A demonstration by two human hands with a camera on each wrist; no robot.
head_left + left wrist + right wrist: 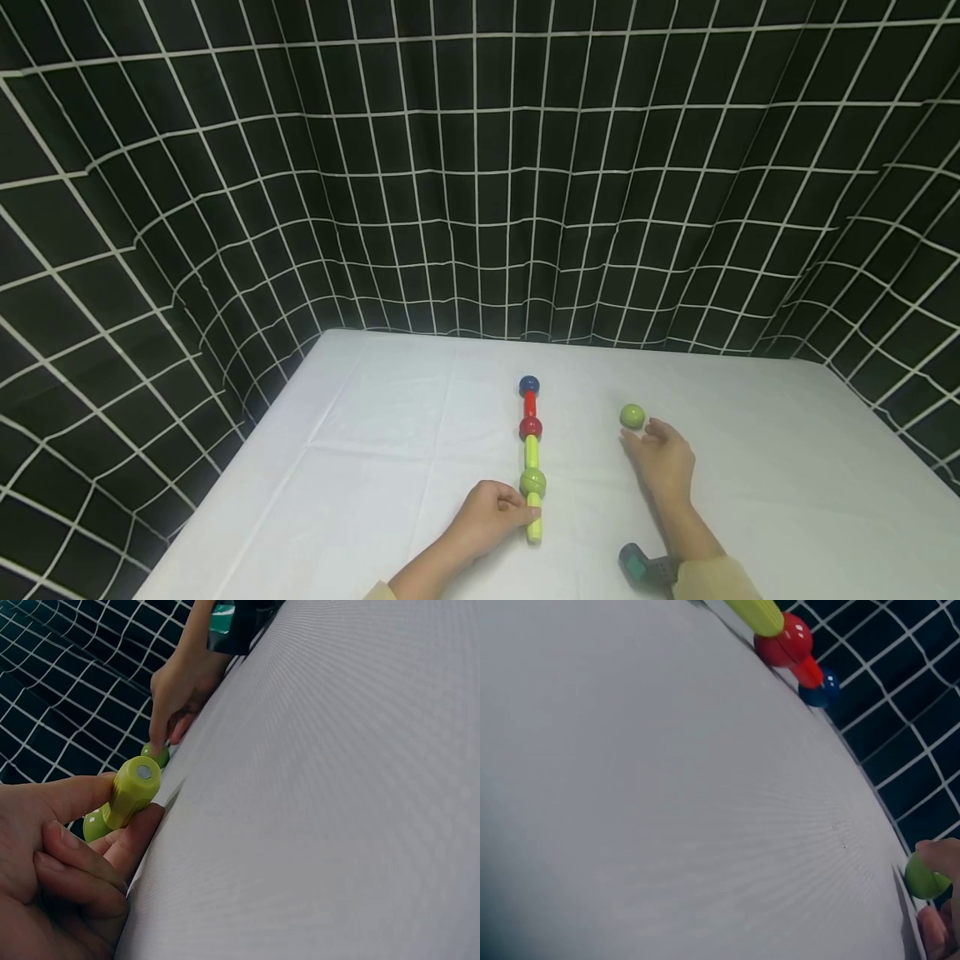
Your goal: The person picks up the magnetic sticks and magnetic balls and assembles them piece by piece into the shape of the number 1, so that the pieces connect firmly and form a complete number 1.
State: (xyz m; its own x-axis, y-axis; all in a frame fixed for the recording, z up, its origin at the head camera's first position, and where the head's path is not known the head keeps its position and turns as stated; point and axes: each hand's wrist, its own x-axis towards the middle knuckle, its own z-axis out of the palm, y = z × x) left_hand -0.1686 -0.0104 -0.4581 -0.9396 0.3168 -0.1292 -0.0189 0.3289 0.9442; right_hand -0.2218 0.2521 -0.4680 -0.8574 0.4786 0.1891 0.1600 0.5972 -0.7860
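Note:
My left hand (pixel 491 518) pinches a yellow-green magnetic rod (pixel 534 530) between thumb and fingers. Its near end shows a round metal tip in the left wrist view. Beyond it the rod meets a green ball (pixel 533 481), in line with another yellow-green rod (pixel 532 452), a red ball (pixel 530 427), a red rod (pixel 529 404) and a blue ball (pixel 528 385). To the right, a loose green ball (pixel 632 416) lies on the table. My right hand (pixel 663 467) is right at that ball, fingers apart; whether they touch it I cannot tell.
A white cloth covers the table (pixel 360 467). Black curtains with a white grid (pixel 480 167) stand along its back and sides. A dark device with a teal face (pixel 637 567) is strapped at my right wrist.

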